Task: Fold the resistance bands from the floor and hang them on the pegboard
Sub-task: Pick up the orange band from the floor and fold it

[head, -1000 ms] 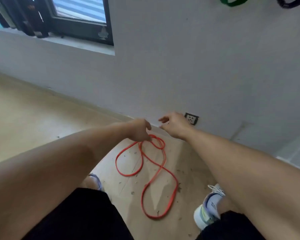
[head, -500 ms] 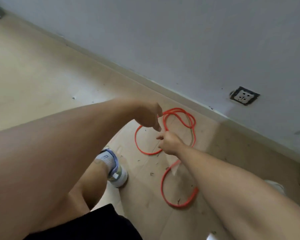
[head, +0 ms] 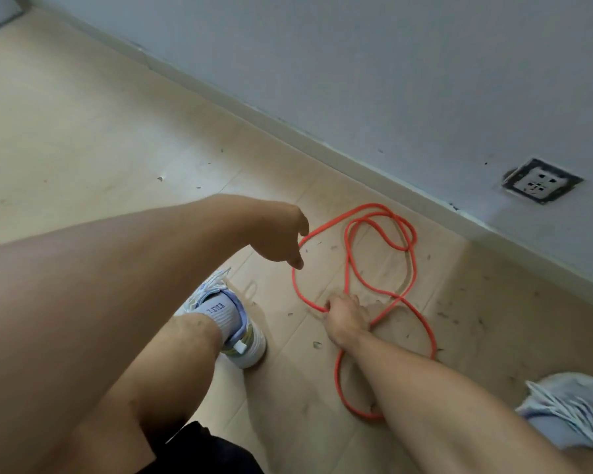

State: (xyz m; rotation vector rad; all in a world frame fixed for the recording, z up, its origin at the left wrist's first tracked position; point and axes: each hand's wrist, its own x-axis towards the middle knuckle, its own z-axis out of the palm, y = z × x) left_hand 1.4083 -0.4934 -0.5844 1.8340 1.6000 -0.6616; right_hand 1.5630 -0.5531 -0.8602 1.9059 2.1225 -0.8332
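An orange resistance band lies in tangled loops on the tan floor near the wall. My right hand is down on the floor where the strands cross, with its fingers closed on the band. Higher up and to the left hangs my left hand. Its fingers point down, loosely apart, right beside the band's left loop, and I see nothing gripped in them. My right forearm hides the lower part of the band. The pegboard is out of view.
The grey wall with its baseboard runs diagonally behind the band, with a wall socket low at the right. My left shoe and right shoe stand either side of the band. Small debris litters the floor.
The view has tilted down and closer to the floor. My right hand has dropped from the upper loop onto the strand crossing. My left hand has drawn back a little.
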